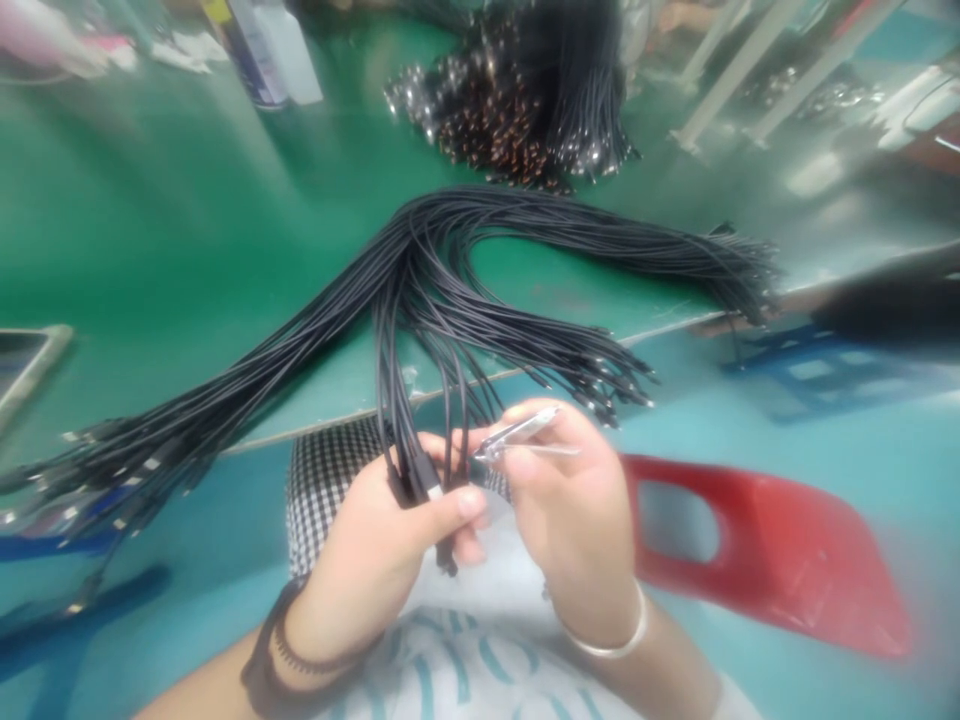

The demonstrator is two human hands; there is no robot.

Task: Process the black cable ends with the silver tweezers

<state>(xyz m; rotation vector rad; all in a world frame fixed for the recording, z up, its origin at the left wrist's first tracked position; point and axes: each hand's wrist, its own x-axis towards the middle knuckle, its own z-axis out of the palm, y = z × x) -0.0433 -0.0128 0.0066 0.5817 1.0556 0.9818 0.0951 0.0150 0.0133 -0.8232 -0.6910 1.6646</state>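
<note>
Several ends of black cables [409,445] hang over the table edge into my left hand [405,540], whose thumb and fingers are closed around them; one connector pokes out below the thumb. My right hand [574,490] pinches a small silver tool that looks like nail clippers [525,430]. Its tip is against or very near a cable end beside the left fingertips; contact is hard to make out. The held ends branch from a large bundle of black cables [450,215] lying across the green table [187,240].
At the back lies another cable pile [517,110] with shiny and copper-coloured ends, near a white bottle [289,55]. A grey-edged tray or frame [37,370] is at left. Beyond the table's front edge are a red stool or chair part [772,550] and a blue plastic crate [840,370].
</note>
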